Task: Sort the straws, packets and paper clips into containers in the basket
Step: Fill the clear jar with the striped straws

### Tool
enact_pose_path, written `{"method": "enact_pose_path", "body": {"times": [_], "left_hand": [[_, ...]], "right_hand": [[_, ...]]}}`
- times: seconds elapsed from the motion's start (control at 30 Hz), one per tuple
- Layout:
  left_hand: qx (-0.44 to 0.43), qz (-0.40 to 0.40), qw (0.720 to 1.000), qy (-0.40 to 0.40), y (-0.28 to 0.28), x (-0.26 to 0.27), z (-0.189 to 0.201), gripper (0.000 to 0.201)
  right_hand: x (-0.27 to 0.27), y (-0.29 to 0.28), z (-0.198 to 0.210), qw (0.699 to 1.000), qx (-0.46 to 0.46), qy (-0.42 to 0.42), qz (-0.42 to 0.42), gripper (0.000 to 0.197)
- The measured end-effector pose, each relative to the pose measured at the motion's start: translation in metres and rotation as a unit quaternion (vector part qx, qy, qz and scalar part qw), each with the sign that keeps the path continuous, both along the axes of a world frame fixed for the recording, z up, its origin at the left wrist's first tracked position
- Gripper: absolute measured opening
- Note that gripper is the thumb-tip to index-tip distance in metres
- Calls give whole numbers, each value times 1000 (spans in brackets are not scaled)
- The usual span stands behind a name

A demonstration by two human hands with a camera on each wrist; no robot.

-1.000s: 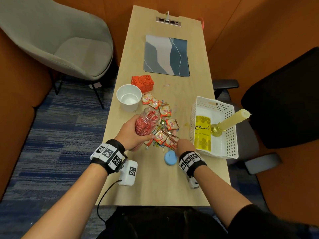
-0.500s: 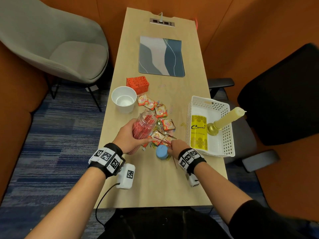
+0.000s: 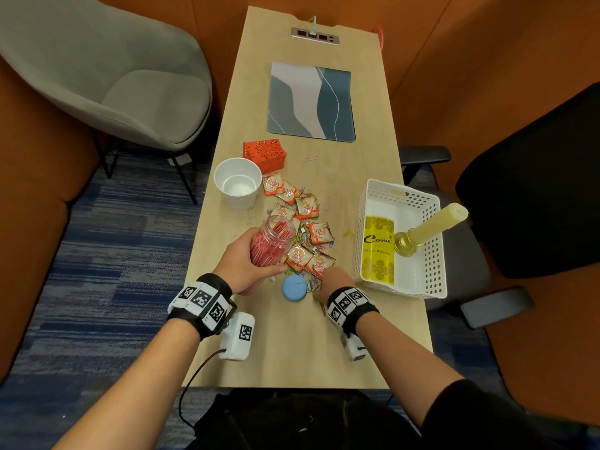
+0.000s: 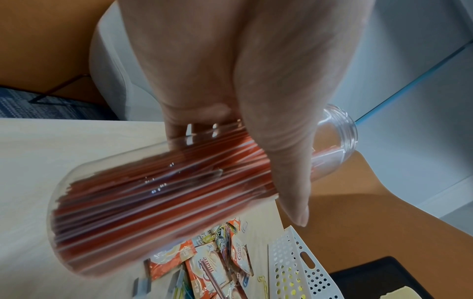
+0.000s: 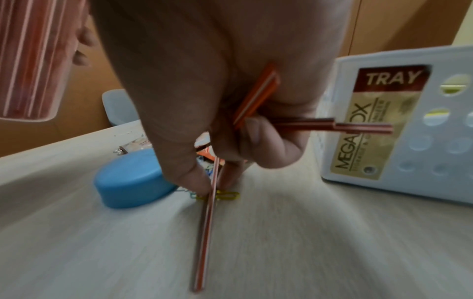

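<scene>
My left hand [image 3: 246, 264] grips a clear jar [image 3: 271, 243] [image 4: 179, 192] packed with red-and-white straws, tilted with its mouth away from me. My right hand [image 3: 334, 280] [image 5: 217, 121] is down on the table by the blue lid [image 3: 293, 287] [image 5: 133, 180]. It holds a few straws [image 5: 332, 124] in its curled fingers, while thumb and forefinger pinch another straw [image 5: 208, 212] that lies over a yellow paper clip [image 5: 226, 195]. Orange packets [image 3: 308, 241] and coloured paper clips lie heaped between the jar and the white basket [image 3: 431, 254].
The basket holds a yellow powder pack [image 3: 378, 251] and a candle in a brass holder [image 3: 431, 228]. A white cup [image 3: 237, 183] and a small orange box [image 3: 264, 155] stand behind the heap. A mat [image 3: 311, 102] lies further back. Chairs flank the table.
My right hand has drawn back from the packet heap toward me, beside the blue lid, and pinches a straw on the table. The left hand keeps the jar tilted in place.
</scene>
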State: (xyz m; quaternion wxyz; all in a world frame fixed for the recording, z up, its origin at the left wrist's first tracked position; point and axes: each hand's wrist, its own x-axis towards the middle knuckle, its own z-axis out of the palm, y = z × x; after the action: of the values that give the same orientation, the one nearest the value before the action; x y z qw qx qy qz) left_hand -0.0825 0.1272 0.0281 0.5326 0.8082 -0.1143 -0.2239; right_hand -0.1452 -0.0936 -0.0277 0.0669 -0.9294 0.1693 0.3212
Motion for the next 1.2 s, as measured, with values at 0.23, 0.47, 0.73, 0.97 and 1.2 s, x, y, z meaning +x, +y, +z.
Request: {"method": "enact_pose_path", "body": {"times": [0.23, 0.47, 0.73, 0.97, 1.2], "left_hand": [[4, -3, 1000, -3, 0, -3, 1, 72], [-4, -2, 1000, -1, 2, -4, 0, 74], [1, -15, 1000, -3, -2, 2, -2, 77], [-4, -49, 999, -11, -22, 11, 5, 74], [-17, -66, 998, -18, -35, 16, 5, 79]], "right_hand": [[10, 1, 2, 999, 11, -30, -21, 16], [14, 3, -2, 999, 33, -29, 14, 28], [47, -3, 93, 864, 421, -167, -221, 28], [67, 19, 173, 504, 742, -312, -314, 23], [59, 39, 146, 618, 636, -380, -262, 11]]}}
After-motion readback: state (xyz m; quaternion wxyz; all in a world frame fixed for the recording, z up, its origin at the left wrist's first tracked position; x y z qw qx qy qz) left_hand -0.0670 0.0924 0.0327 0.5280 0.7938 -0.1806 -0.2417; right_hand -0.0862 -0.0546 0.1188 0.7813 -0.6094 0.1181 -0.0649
